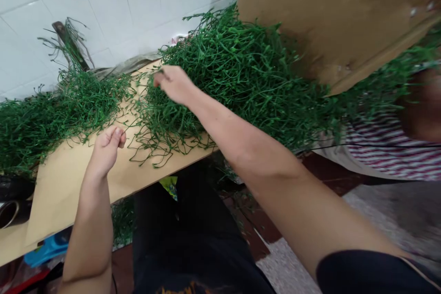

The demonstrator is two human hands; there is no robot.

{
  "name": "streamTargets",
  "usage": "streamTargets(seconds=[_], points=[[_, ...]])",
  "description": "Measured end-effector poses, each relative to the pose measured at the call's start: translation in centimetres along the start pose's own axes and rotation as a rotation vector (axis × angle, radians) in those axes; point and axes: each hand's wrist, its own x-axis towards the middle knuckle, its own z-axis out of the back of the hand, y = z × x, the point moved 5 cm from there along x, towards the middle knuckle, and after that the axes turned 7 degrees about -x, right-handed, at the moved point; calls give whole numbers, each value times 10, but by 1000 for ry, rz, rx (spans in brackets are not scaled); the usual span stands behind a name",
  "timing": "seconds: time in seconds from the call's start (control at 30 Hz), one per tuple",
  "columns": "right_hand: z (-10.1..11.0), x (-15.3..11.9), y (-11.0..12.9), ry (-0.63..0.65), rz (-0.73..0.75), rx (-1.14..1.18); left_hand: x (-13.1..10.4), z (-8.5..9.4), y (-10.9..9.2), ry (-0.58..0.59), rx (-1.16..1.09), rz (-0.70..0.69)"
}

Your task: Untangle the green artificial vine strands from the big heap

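Probably picking from green heap (234,59) with right hand (175,84) curled, too blurred to judge any grip, and left hand (107,144) pinched together, next needing a gentle pull.

L hand (107,147) curled in a fist just over the flat cardboard (86,188); can't tell if it's got a stem. R hand (175,83) reaches fwd to the L edge of the lg green pile (241,59), fingers bent, a bit blurry, grip unclear. Sm green pile (79,98) at far L, loose stems (151,149) b/w the two. Brown panel (327,18) tilted over lg pile's R part. Tiled wall (103,0) at back, w/ wood stick (70,46) leaning nr sm pile. Striped cloth (389,147) at R, blue plastic item (46,250) lower L, dark trousers (186,220) bottom ctr.
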Motion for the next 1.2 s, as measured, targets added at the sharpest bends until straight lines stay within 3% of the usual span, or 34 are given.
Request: streamTargets(seconds=[0.13, 0.37, 0.5, 0.57, 0.67, 0.8, 0.87, 0.97, 1.07, 1.2], points=[[12, -1, -20, -59, -107, -64, -17, 1, 4, 43, -14, 1], [4, 14, -6, -179, -131, -125, -44, -33, -34, 290, -26, -211], [14, 27, -40, -310, -322, -14, -76, -25, -38, 352, -74, -226], [24, 25, -51, -363, -380, 31, -80, -15, -29, 297, -48, -190], [32, 17, -27, -301, -199, 59, -60, -7, -3, 96, 117, -54], [27, 0, 32, -103, 53, -1, -18, -12, 25, -14, 260, 27], [27, -7, 47, -80, 93, -47, -6, -6, 24, -147, 170, -16], [23, -13, 50, -74, 93, -56, 2, 4, 9, -287, -34, -122], [16, -15, 49, -83, 109, -21, 10, -5, -6, -240, -97, -174], [12, -14, 49, -95, 113, 14, 23, -31, 3, -46, -67, -20]])
